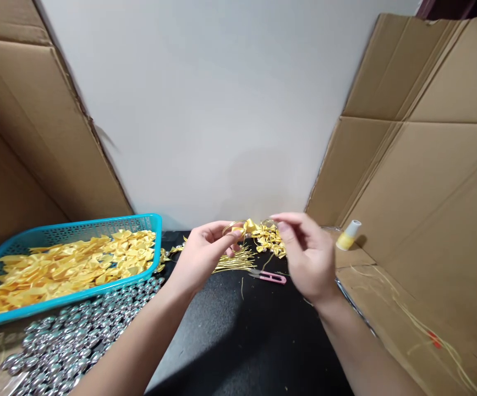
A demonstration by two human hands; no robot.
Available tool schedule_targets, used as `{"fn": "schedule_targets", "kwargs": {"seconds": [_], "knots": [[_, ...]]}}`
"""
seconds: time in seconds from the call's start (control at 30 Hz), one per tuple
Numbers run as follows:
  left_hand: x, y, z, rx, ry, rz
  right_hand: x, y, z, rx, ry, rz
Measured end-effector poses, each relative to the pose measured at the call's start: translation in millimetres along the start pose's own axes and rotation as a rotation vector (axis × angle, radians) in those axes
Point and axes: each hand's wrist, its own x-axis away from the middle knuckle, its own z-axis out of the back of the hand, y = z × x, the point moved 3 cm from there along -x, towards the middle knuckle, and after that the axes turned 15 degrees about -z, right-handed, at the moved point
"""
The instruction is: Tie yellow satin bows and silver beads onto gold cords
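My left hand point(205, 250) pinches a small yellow ribbon bow point(250, 226) between thumb and fingers, with a thin gold cord point(230, 226) looping beside it. Level with it on the right, my right hand point(310, 258) is closed, thumb against fingers, on what looks like the other stretch of this cord; the fingertips are slightly blurred. Behind and below lie a pile of finished-looking yellow bows point(272, 242) and a bundle of cut gold cords point(236, 259). Pink-handled thread snips point(273, 277) rest on the black table between my wrists.
At the left stands a turquoise basket point(158, 242) holding many yellow ribbon pieces point(81, 264). Silver beads point(77, 335) spread in front of it. A white-and-yellow cone-shaped object point(347, 235) stands on cardboard at the right. Cardboard panels point(440, 181) flank both sides.
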Motion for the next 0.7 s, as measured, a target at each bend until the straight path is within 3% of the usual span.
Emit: {"fn": "schedule_targets", "kwargs": {"seconds": [0.1, 0.2, 0.33, 0.53, 0.7], "knots": [[0, -1, 1.0, -0.030, 0.012, 0.004, -18, 6, 29, -0.281, 0.174, -0.084], [-5, -8, 4.3, -0.025, 0.071, 0.040, -36, 13, 59, -0.588, 0.218, -0.167], [-11, -20, 7.0, 0.027, 0.133, 0.121, -47, 19, 90, -0.749, 0.267, -0.210], [-7, -26, 0.8, 0.073, 0.025, 0.235, -46, 13, 92, -0.740, 0.284, -0.222], [-4, -37, -9.0, 0.263, -0.082, 0.447, -44, 7, 88, -0.751, 0.338, -0.247]]}}
